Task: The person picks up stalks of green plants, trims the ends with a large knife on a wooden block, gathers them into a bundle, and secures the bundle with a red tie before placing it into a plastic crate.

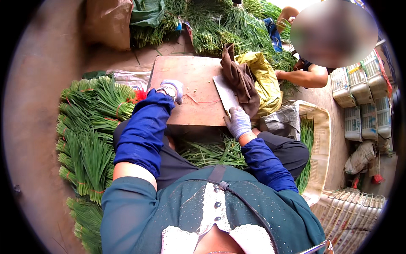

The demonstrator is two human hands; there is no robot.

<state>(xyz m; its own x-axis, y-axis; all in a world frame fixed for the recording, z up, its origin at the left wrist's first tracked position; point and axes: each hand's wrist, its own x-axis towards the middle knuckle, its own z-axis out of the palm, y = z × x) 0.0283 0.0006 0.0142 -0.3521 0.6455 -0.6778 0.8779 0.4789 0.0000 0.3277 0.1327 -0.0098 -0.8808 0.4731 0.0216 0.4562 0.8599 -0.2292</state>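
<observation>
My left hand (174, 89), in a pale glove with a watch at the wrist, is over the left part of a wooden board (190, 74). Its fingers curl downward, and whatever they may hold is hidden. A thin red string (201, 102) lies on the board beside them. At the board's right front edge my gloved right hand (239, 122) is closed around the near end of a cleaver (227, 92), whose broad pale blade lies flat, pointing away from me. A brown cloth (240, 80) lies along the blade's right side.
Tied bunches of green chives (95, 148) are stacked at left; loose heaps (237, 31) lie beyond the board. A yellow sack (264, 80) stands right of it. A cream crate (323, 144) holds more greens. Another person's arm (306, 77) reaches in, upper right, near stacked crates (357, 82).
</observation>
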